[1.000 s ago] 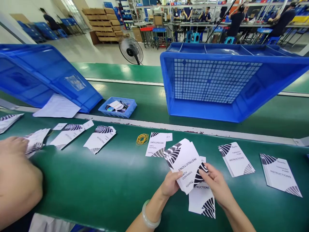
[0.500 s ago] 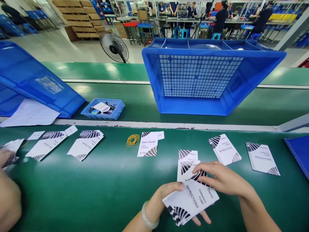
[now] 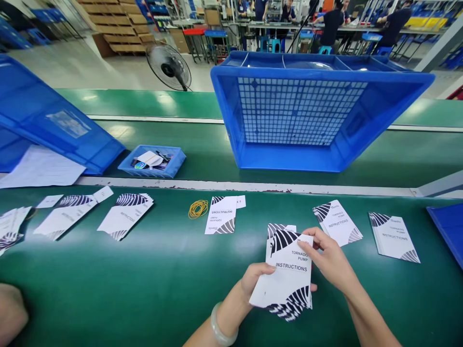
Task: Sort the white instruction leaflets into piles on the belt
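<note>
Both of my hands grip one squared-up stack of white instruction booklets [image 3: 287,274] with black striped corners, just above the green belt. My left hand [image 3: 255,279], with a pale bangle on its wrist, supports the stack's left side from below. My right hand [image 3: 331,260] pinches its upper right edge. Another booklet [image 3: 280,229] lies on the belt just behind the stack, partly hidden by it.
More booklet piles lie along the belt: [image 3: 222,214], [image 3: 338,222], [image 3: 394,236], [image 3: 125,216], [image 3: 65,216]. Yellow rubber bands [image 3: 198,208] sit near the middle. A big blue crate [image 3: 311,111], a small blue tray [image 3: 154,161] and a tilted blue bin [image 3: 43,120] stand behind. Another person's arm [image 3: 10,313] is at the lower left.
The fanned, slanted booklets have been gathered and turned upright into one neat stack between my hands. The other person's arm at the left has drawn back toward the corner.
</note>
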Motion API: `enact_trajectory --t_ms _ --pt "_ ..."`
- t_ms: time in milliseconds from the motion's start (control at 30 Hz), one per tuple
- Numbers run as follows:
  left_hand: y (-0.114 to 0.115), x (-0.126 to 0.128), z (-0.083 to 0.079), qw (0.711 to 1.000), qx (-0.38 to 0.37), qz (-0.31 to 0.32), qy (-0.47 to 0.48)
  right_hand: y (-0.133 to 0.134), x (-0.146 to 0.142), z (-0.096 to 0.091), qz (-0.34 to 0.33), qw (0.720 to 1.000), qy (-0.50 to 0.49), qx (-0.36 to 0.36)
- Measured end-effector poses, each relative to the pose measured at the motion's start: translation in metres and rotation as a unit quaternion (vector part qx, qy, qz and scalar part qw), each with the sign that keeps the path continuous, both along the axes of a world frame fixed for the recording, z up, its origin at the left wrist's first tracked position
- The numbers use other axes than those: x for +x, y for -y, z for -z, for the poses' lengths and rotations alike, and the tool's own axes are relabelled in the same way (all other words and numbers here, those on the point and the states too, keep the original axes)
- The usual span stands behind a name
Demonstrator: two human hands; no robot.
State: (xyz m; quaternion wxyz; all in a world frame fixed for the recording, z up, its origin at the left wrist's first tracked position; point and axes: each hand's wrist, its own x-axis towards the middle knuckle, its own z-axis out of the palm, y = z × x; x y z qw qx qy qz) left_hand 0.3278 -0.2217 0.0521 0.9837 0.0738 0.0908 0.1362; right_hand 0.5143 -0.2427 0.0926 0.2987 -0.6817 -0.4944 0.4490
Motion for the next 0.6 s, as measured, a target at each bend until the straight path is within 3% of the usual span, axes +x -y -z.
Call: enact_trajectory --t_ms 133,433,533,600 --pt "-0.001 -0.003 0.001 0.998 0.017 0.026 -0.049 0.0 0.003 0.0 0.021 0.999 -0.046 0.018" --pt "-0.013 -0.019 0.02 0.987 0.026 -0.076 -0.142 0.007 0.018 0.004 0.149 0.98 -0.068 0.111" --pt "-0.022 -0.026 0.011 0.982 0.018 -0.164 -0.087 0.015 0.029 0.0 0.167 0.977 -0.113 0.073" --pt "-0.028 -0.029 0.0 0.981 0.021 -0.189 -0.047 0.021 0.033 -0.002 0.154 0.976 -0.149 0.037"
